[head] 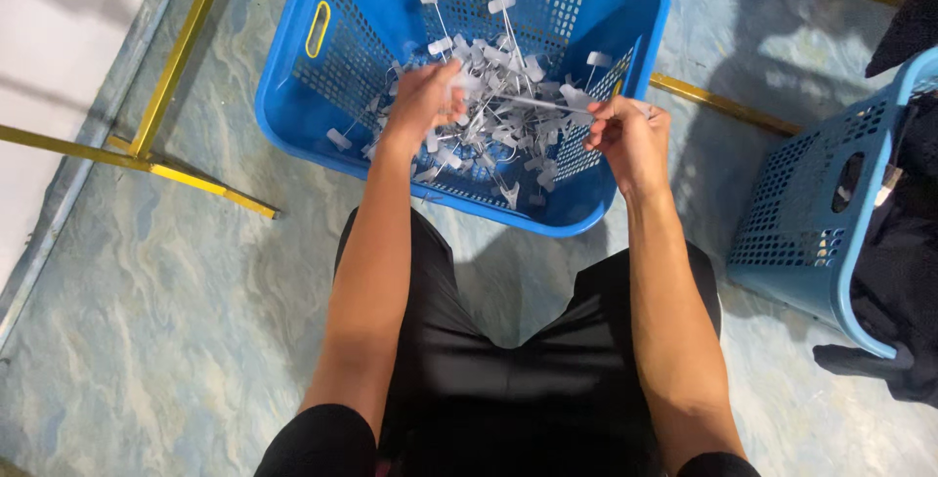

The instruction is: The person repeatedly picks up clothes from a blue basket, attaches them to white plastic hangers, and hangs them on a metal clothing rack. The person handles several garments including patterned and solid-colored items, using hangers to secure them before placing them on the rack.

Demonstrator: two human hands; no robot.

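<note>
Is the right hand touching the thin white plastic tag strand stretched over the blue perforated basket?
Touching. Head view: the right hand pinches one end of the thin white plastic tag strand.

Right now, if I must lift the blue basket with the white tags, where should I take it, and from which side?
Probably by the yellow-edged slot handle in the left wall of the blue basket, reaching in from outside. A matching slot likely sits on the right wall. The white plastic tags and both hands, left hand and right hand, crowd the middle.
</note>
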